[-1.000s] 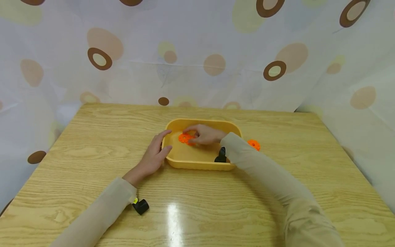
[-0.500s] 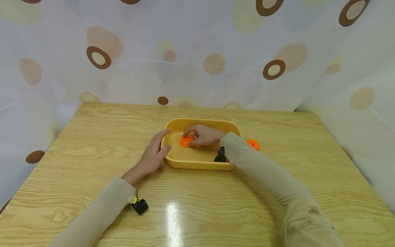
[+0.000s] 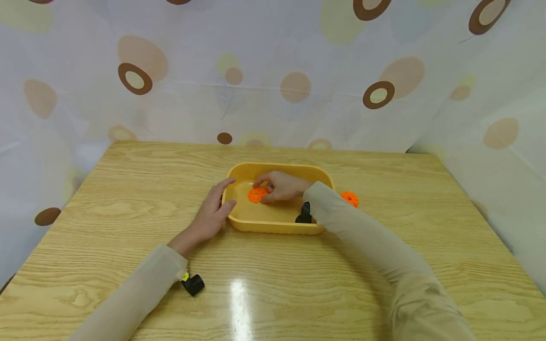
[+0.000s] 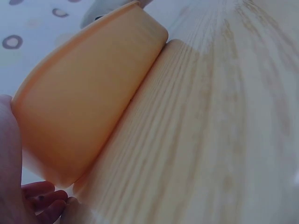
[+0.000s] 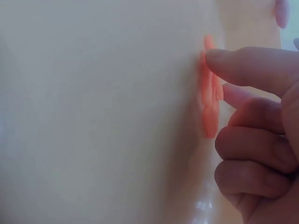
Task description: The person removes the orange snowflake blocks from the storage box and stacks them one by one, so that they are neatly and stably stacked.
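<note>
A shallow yellow plastic bin sits on the wooden table. My left hand holds its left end, thumb and index finger over the rim; the left wrist view shows other fingers curled low beside the outer wall. Inside the bin, my right hand pinches an orange flower-shaped interlocking disc between thumb and index finger, its other fingers curled. Seen edge-on in the right wrist view, the orange disc seems to have more than one layer; my fingers hide part of it.
Outside the bin's right end is another orange disc, partly behind the sleeve. A black wrist camera on the right arm shows inside the bin's front. Another black camera hangs at the left wrist. A patterned cloth stands behind the table.
The orange pieces under my right fingers, spread apart a second ago, now line up and sit slightly nearer the front. My left hand stays on the bin.
</note>
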Available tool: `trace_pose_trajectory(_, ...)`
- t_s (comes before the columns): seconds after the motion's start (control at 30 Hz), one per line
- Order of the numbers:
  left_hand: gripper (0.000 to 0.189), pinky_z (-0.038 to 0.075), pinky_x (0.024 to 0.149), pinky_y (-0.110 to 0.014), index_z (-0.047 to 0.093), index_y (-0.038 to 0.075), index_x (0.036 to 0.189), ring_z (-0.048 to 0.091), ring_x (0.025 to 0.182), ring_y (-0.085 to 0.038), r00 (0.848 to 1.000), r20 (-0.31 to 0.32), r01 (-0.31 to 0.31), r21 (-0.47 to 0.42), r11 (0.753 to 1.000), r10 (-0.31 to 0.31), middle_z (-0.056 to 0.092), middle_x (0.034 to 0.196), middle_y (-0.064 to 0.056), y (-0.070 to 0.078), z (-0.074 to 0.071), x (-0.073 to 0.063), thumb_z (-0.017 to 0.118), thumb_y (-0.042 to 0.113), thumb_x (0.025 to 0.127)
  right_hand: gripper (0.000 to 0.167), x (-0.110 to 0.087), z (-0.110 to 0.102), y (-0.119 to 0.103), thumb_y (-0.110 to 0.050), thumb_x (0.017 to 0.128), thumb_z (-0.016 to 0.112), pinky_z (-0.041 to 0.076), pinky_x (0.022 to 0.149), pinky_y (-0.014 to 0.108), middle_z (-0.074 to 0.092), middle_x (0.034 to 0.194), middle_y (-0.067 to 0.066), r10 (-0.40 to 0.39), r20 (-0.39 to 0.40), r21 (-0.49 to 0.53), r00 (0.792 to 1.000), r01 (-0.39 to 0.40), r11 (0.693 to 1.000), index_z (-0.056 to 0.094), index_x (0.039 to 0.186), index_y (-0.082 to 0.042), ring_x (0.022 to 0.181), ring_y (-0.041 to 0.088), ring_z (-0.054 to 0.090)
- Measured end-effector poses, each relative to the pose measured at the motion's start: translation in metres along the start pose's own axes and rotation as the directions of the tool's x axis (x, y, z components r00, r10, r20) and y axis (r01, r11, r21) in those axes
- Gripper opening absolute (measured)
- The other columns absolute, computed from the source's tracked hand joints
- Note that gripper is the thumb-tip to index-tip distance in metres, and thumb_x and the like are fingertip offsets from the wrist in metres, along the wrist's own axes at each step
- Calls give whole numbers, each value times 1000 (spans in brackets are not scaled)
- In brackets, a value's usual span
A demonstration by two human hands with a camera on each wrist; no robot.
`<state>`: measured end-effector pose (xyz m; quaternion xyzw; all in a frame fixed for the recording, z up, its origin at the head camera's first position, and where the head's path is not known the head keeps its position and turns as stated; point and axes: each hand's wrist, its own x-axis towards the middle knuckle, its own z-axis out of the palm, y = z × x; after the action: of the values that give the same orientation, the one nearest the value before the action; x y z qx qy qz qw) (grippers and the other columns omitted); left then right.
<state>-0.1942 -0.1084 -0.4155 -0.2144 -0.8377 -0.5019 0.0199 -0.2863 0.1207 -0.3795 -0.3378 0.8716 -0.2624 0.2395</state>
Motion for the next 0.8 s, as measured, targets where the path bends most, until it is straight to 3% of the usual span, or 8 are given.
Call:
trace_pose_trajectory(0.33,51,34,81,-37,34,4,146,39,96,-28,1000,-4,-2,2,1000,2,45,122,-22,1,0,0,47,15,98,41,0,0,-2,-14,82,75,34,57,21,39,59,-4,17,-12,-27,1000,-18,999,61,117,0,53,9,36)
trace_pose_trajectory(0.57,50,33,81,-37,34,3,146,39,98,-29,1000,-7,-10,1,1000,10,43,129,-23,1,0,1,46,15,98,17,-1,-3,-3,-11,84,71,36,59,20,40,58,-5,-39,-34,-36,999,37,999,65,94,1,53,7,37)
trace_pose_trajectory(0.8,50,34,81,-37,34,3,145,40,98,-29,1000,-9,-17,-2,1000,17,44,130,-23,0,0,1,47,15,98,19,-3,-3,1,-15,94,60,41,60,22,57,66,0,-18,-39,-2,999,18,1000,70,102,-2,55,9,45)
